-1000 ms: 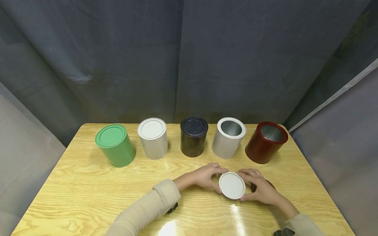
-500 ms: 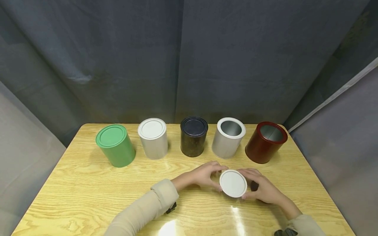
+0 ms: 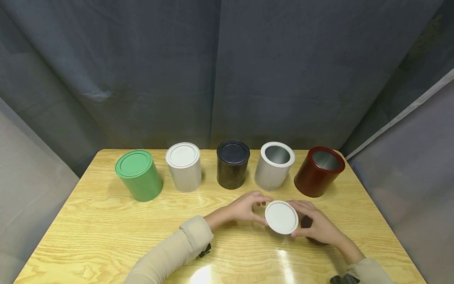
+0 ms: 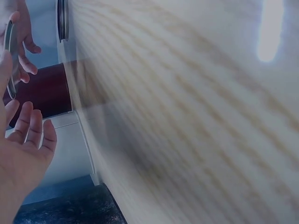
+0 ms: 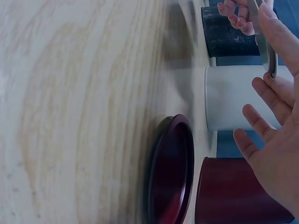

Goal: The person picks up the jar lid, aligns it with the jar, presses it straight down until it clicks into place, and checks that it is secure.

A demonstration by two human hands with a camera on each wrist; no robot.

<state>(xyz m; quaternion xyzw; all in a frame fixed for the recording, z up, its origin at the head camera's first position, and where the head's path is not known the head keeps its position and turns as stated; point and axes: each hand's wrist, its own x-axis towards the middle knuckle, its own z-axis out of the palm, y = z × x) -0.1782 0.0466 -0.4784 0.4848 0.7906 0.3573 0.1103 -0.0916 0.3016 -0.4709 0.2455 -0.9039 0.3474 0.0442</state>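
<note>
A round white lid [image 3: 281, 217] is held between both hands, raised over the table. My left hand [image 3: 246, 207] grips its left edge with thumb and forefinger. At the opposite edge, the right hand [image 3: 315, 225] pinches it the same way. The left wrist view shows the lid [image 4: 11, 58] nearly edge-on, the other fingers spread below it. Lying on the table under my right hand, and partly hidden by it in the head view, is a dark red lid [image 5: 173, 172]. Beyond the hands stand an uncovered white can [image 3: 272, 173] and an uncovered dark red can [image 3: 315, 177].
Further left along the back of the wooden table [image 3: 106, 236] are three lidded cans: a green can [image 3: 143, 181], a white can [image 3: 186, 175] and a black can [image 3: 232, 169]. Grey curtains [image 3: 159, 79] hang behind the table and at its sides.
The white lid, held by both hands, has moved slightly up and to the right, appearing a little larger. The cans have not moved.
</note>
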